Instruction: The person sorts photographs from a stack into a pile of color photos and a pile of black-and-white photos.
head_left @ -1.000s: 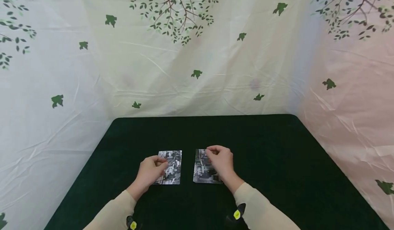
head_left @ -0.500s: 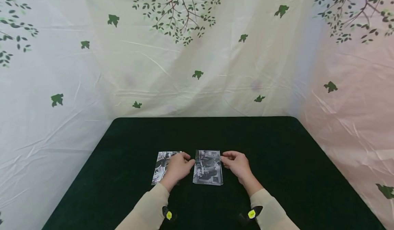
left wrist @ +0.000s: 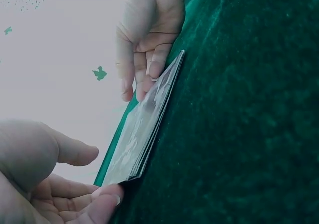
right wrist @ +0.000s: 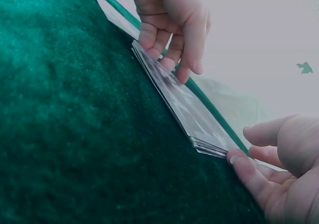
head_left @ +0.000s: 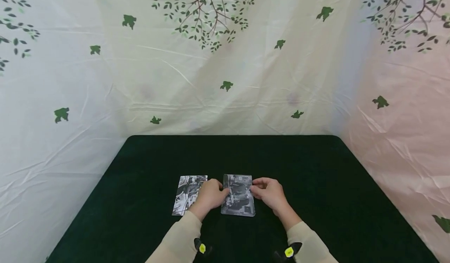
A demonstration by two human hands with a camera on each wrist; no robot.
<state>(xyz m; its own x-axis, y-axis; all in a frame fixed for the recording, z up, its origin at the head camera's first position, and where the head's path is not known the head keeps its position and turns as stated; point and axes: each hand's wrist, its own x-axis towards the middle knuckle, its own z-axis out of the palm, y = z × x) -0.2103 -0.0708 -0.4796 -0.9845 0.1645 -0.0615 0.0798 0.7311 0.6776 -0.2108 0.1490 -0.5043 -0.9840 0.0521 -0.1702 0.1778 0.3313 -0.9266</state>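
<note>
Bench, dark green, runs to rounded far corners below printed drapes, and I see wide side margins and, mid-surface, a card stack whose opposite edges left hand and right hand touch, thumbs spread.

1 stack of b&w photos, flat on worktop, portrait, glossy top, edges a bit uneven. 1 b&w pic, thinner, flat just L of stack, w/ small gap, partly hidden.
</note>
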